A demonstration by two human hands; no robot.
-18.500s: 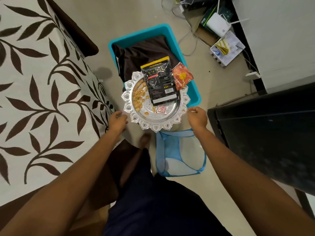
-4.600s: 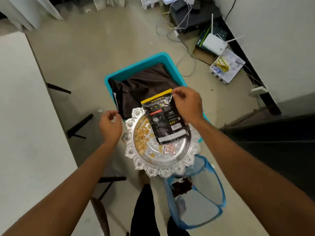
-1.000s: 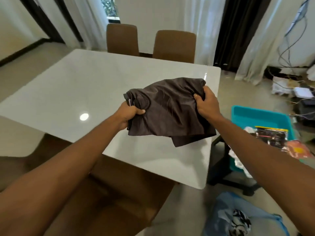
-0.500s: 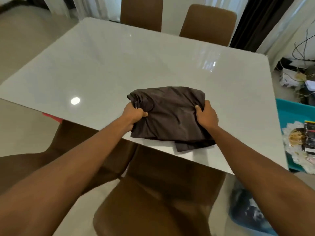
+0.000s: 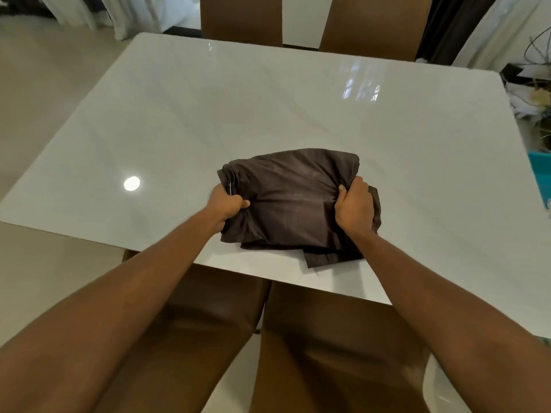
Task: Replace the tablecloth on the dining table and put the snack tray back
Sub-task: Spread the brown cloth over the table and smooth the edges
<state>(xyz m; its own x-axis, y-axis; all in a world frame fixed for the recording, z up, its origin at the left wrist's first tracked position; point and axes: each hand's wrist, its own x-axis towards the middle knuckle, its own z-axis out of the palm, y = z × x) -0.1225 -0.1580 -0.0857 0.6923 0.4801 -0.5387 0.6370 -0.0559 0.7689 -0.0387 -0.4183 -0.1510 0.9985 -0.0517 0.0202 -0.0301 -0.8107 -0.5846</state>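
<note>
Fingers of the left grip (image 5: 226, 205) and right grip (image 5: 354, 210) disappear under the folded dark cloth (image 5: 292, 198), whose inner layers are hidden. The top edge cuts off two far chairs (image 5: 241, 19); the right edge cuts a teal bin (image 5: 541, 166), near clutter (image 5: 533, 93) too blurred to identify.

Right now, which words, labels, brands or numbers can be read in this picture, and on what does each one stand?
No text can be read in this view.
White strip on the folded dark brown tablecloth, beside the left hand: too small to tell whether it bears writing.
White dining table and brown chairs: no writing.
Clutter at the right edge: too blurred to read.
</note>
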